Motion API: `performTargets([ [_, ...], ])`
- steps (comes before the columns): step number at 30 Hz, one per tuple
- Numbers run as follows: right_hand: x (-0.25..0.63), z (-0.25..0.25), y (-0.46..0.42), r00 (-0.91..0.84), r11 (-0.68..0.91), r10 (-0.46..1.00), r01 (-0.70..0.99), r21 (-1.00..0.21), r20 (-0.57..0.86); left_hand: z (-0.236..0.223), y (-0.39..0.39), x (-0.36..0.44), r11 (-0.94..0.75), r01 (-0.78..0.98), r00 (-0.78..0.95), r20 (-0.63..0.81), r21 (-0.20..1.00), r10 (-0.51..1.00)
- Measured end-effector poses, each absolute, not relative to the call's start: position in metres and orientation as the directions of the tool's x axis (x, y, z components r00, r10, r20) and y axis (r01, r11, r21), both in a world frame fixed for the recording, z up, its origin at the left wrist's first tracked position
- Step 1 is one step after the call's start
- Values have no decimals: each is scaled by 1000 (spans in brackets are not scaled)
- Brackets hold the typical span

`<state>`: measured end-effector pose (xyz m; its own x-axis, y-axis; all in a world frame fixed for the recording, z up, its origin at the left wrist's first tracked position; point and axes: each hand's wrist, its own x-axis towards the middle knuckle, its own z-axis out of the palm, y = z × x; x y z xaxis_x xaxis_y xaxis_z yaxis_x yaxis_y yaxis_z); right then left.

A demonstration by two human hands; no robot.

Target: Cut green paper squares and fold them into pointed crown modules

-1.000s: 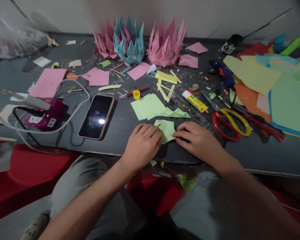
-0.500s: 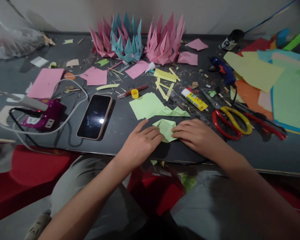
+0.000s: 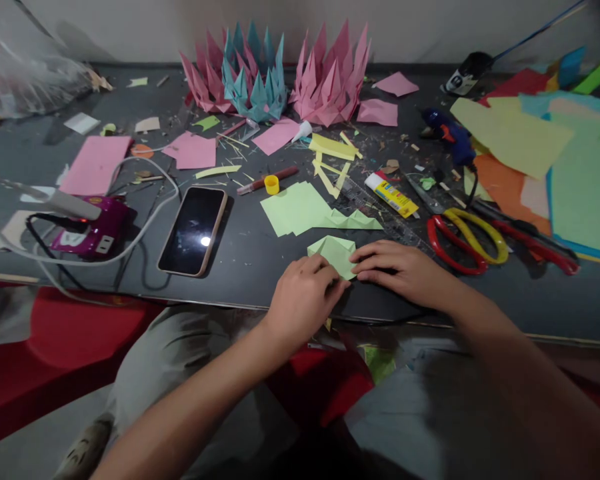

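A partly folded light green paper (image 3: 336,249) lies near the table's front edge, with creased flaps along its far side. My left hand (image 3: 304,293) is closed over its near left part, fingers curled and thumb near the lower edge. At the paper's right side, my right hand (image 3: 399,268) grips the edge with its fingertips; the fingers are drawn together. My left fingers hide the paper's near left corner. Just beyond it are flat light green sheets (image 3: 295,208) and folded green pieces (image 3: 356,220) in a row.
A phone (image 3: 194,231) and purple power adapter (image 3: 96,227) with cables lie to the left. Scissors (image 3: 473,240), a glue stick (image 3: 391,195) and a glue gun (image 3: 447,137) lie to the right. Pink (image 3: 330,87) and blue (image 3: 255,87) folded-paper pieces stand at the back.
My left hand has moved right and nearer the table edge, its fingers curling onto the paper's near side. My right hand stays at the paper's right side. The view has shifted slightly.
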<state>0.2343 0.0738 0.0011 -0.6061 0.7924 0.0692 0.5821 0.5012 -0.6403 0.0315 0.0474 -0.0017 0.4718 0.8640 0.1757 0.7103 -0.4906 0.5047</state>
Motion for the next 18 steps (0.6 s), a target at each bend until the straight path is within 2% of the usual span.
performTargets([
  [5,235,6,81,-578,391,816,568,-724,-13,2,52,36,-348,678,400,72,648,914],
  [18,221,1,76,-470,409,877,629,-661,95,2,53,35,-325,664,390,59,674,919],
])
